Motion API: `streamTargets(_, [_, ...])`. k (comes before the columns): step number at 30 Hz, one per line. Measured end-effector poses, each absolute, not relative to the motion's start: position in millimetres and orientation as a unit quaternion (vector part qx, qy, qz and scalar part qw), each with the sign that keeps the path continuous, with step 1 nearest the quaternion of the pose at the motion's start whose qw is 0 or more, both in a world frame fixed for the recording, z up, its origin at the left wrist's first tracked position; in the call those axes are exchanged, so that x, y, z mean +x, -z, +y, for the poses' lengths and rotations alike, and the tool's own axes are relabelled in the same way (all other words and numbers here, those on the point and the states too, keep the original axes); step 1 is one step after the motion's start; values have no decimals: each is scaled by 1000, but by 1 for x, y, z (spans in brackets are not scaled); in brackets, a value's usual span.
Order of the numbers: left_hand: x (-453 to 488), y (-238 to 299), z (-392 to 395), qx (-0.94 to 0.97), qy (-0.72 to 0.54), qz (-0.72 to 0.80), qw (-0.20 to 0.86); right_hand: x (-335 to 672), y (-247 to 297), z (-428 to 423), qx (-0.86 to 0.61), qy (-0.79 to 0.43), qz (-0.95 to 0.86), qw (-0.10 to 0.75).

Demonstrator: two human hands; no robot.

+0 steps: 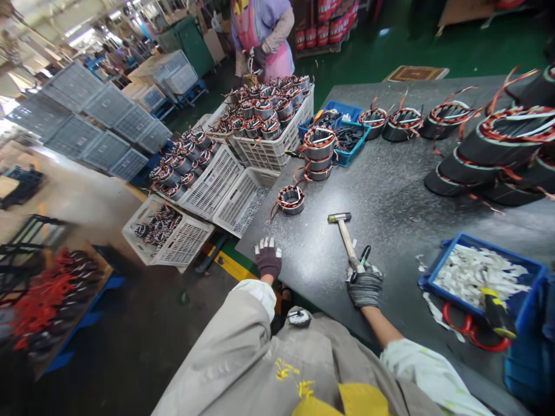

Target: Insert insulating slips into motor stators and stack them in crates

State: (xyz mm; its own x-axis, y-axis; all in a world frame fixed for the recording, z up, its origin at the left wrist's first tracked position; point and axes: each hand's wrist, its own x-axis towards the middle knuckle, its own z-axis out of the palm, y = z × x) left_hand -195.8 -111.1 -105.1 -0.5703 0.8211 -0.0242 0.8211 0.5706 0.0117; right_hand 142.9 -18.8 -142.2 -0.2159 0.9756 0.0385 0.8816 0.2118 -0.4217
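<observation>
My left hand [267,259], in a dark glove with white fingertips, lies on the near left edge of the dark table [303,248], fingers spread and holding nothing. My right hand [365,284], in a grey glove, is closed round the handle end of a small two-faced hammer [346,236]. The hammer's head points away from me, on or just above the tabletop. A slim black, pen-like tool [365,254] sticks up by the same hand; whether it is held, I cannot tell. Beyond my left hand stands a single wire-wound motor stator [291,200].
Stacked stators [319,151] and blue trays [350,141] line the far edge; larger stacks [498,144] stand right. A blue bin [481,277] of white pieces sits near red-handled scissors [472,332]. Crates [212,185] adjoin the table's left. A co-worker [264,34] stands behind them.
</observation>
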Motion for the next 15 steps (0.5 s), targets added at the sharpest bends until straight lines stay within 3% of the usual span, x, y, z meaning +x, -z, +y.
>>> streamTargets(15, [-195, 100, -110, 463, -14, 886, 30, 127, 148, -12, -682, -148, -699, 158])
